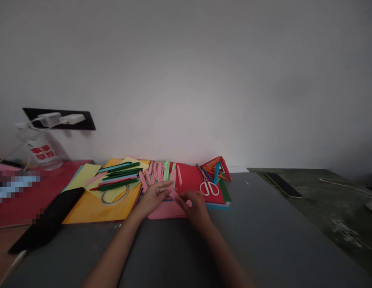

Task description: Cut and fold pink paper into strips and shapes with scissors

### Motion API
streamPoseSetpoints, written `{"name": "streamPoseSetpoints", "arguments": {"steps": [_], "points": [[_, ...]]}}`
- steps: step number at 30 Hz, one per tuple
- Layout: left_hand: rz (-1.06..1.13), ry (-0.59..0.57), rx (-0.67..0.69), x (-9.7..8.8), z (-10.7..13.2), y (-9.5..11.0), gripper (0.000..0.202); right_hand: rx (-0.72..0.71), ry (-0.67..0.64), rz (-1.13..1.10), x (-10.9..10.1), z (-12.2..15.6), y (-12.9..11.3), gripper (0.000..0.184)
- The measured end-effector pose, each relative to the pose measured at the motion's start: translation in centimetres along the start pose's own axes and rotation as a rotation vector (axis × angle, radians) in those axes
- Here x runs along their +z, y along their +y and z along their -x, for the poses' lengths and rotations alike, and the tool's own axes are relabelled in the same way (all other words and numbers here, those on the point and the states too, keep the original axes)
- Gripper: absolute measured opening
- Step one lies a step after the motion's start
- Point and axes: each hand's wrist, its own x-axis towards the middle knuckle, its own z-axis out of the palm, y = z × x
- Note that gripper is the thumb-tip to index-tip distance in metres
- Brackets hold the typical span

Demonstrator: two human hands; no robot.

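Both my hands meet over a pink paper sheet [165,210] at the desk's far side. My left hand [154,197] has its fingers stretched toward a small pink paper strip [174,194], touching it. My right hand [195,207] is curled, pinching the same strip from the right. Several pink and pale green paper strips [160,172] lie fanned out just behind my hands, on a red sheet [192,178].
White-handled scissors [208,187] lie on the red sheet beside a folded multicoloured paper shape [216,169]. An orange sheet [93,210] holds green strips [120,176] and a tape ring [115,197]. A black phone [46,224] lies left, another phone [283,185] right. Wall chargers [58,119] hang at left.
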Motion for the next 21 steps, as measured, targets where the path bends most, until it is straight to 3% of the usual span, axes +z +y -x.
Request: {"name": "streamPoseSetpoints", "arguments": {"steps": [12, 17, 21], "points": [[0.006, 0.03, -0.015, 0.0, 0.1, 0.0, 0.053, 0.116, 0.02, -0.075, 0.7, 0.3, 0.5, 0.024], [-0.031, 0.016, -0.057, 0.2, -0.1, -0.7, 0.026, 0.152, 0.031, -0.14, 0.9, 0.3, 0.3, 0.024], [-0.044, 0.044, -0.047, 0.3, -0.2, -0.7, 0.029, 0.172, 0.004, -0.232, 0.8, 0.2, 0.1, 0.025]]}}
